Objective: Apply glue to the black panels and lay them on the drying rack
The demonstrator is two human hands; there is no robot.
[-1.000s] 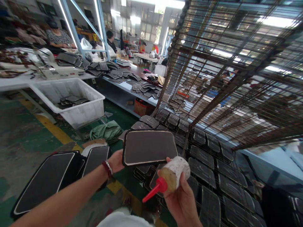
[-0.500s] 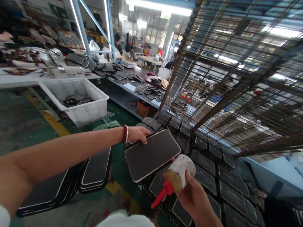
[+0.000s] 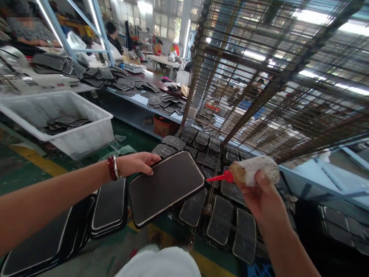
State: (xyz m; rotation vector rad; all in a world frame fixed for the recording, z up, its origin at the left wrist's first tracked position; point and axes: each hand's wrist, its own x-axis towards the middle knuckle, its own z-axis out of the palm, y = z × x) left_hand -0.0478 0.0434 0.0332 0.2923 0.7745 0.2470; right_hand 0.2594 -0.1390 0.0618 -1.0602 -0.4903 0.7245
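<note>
My left hand (image 3: 141, 163) is closed on the upper left edge of a dark rectangular panel (image 3: 167, 186) with rounded corners and a pale line around its border. In my right hand (image 3: 263, 192) is a whitish, stained glue bottle (image 3: 253, 170), lying nearly level. Its red nozzle (image 3: 219, 177) points left, with the tip close to the panel's right corner; whether they touch I cannot tell. Similar panels lie in rows on a wire rack (image 3: 211, 200) below and behind. More panels are stacked at the lower left (image 3: 109, 204).
A white bin (image 3: 83, 132) with dark pieces stands at the left. Behind it runs a bench (image 3: 138, 100) with piled pieces. A raised wire grid (image 3: 259, 77) fills the upper right. People sit at tables in the background.
The bottle has moved right and up and turned from nozzle-down to nearly level, nozzle left. The held panel and my left hand appear further left. The whole view has shifted.
</note>
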